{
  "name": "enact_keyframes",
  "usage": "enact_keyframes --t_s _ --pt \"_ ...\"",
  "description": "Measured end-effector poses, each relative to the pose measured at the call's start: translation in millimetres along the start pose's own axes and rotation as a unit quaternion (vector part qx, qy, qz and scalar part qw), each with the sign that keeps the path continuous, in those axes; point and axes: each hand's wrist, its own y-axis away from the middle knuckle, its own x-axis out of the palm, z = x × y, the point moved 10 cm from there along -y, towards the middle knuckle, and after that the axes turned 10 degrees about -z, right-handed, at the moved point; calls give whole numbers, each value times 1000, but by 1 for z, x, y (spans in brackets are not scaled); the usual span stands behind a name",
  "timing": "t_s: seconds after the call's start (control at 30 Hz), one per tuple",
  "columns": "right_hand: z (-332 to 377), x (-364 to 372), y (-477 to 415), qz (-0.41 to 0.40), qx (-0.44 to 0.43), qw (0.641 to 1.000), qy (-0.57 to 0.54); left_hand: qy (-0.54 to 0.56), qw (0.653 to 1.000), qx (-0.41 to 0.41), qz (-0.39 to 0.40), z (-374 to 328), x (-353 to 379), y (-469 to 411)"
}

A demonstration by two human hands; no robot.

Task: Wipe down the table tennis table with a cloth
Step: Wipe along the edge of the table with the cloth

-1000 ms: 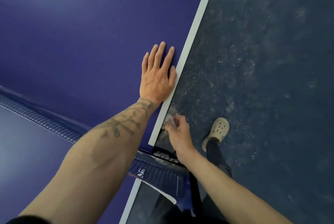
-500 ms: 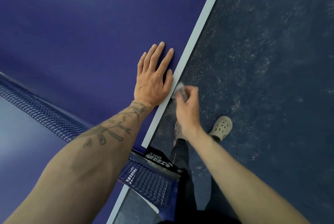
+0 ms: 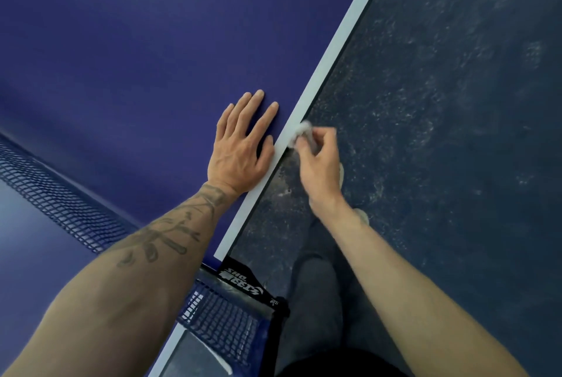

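The blue table tennis table (image 3: 127, 51) fills the left and top of the head view, with a white side line (image 3: 334, 45) along its right edge. My left hand (image 3: 241, 148) lies flat on the blue top beside that line, fingers spread. My right hand (image 3: 319, 161) pinches a small crumpled white cloth (image 3: 299, 133) and presses it against the table's side edge, just right of my left hand's fingers.
The dark blue net (image 3: 60, 200) crosses the table at the lower left. Its black post and clamp (image 3: 252, 288) stick out at the table's side, below my hands. A dusty dark floor (image 3: 456, 103) lies to the right. My dark trouser leg (image 3: 313, 300) stands under my right arm.
My right hand has slid the cloth along the table's side edge, away from the net post, to beside my left hand's fingers. My left hand stays flat on the top.
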Motion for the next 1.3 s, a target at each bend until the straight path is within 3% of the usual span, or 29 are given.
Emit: enact_keyframes --t_s 0.13,0.3,0.47,0.6,0.8,1.0,1.2,1.3 --pt "32 -11 -39 -30 -22 999 -21 0 1000 -2 3 0 1 -3" --pt "-2 -1 4 53 27 998 27 0 1000 -14 17 -4 -5 -6" --pt "51 -17 -64 5 23 999 24 35 998 -40 39 -10 -6 -36" --pt "74 -26 -86 -44 11 999 -8 37 999 -29 28 -19 5 -80" --pt "57 -21 -72 5 39 999 -1 45 995 -79 32 -39 24 -167" --pt "121 -40 -153 -49 7 998 -40 38 998 -41 42 -62 50 -239" --pt "94 -39 -118 8 49 999 -4 32 999 -16 40 -89 77 -317" --pt "118 -44 -159 -3 42 998 -45 13 1000 1 26 -92 87 -343"
